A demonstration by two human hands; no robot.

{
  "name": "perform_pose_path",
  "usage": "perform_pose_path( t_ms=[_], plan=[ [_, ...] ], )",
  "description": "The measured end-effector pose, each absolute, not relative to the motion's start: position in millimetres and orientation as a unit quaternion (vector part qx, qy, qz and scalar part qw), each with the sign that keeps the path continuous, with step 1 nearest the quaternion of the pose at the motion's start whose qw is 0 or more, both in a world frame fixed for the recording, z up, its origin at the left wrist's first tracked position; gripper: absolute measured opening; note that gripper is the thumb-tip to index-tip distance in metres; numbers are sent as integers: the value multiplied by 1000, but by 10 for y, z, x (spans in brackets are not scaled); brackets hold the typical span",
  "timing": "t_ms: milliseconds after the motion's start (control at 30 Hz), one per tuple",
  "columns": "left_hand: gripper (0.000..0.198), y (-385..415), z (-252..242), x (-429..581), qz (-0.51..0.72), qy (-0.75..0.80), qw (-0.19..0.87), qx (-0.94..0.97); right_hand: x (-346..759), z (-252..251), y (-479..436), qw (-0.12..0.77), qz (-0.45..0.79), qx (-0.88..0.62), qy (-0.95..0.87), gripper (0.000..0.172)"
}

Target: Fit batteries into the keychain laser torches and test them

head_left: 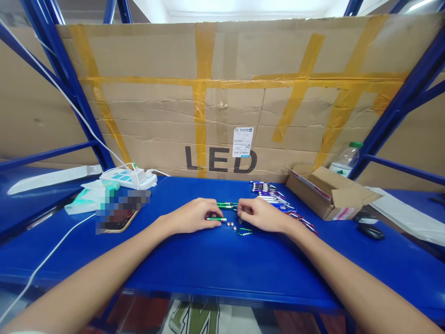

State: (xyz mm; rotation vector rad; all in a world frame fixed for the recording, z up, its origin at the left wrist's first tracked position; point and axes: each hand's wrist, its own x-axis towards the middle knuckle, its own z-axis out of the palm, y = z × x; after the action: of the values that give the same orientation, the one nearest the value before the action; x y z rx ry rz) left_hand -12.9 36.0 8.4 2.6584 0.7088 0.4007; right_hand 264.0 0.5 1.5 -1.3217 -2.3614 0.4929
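My left hand [193, 215] rests on the blue table [215, 264] with its fingers curled on a small green flashlight tube [216, 219]. My right hand [260, 214] lies just right of it, fingers pinched together; what they hold is hidden. A second green flashlight [225, 205] lies between and behind the two hands. Small silver button cells [232, 225] sit in front of the fingertips, and a green carabiner clip [244, 231] lies under my right hand.
A row of several purple and silver flashlights [269, 191] lies behind my right hand, beside an open cardboard box [327, 195]. A phone [118, 220], a power strip [127, 177] with white cables and a black mouse [371, 231] are on the table. A taped cardboard wall [222, 102] closes the back.
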Motion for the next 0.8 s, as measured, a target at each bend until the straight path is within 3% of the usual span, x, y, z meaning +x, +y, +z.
perform_pose_path(
  t_ms=[800],
  plan=[
    [20, 360, 40, -108, 174, 277, 219, 919, 2550, 69, -11, 247, 174, -480, -824, 25]
  ],
)
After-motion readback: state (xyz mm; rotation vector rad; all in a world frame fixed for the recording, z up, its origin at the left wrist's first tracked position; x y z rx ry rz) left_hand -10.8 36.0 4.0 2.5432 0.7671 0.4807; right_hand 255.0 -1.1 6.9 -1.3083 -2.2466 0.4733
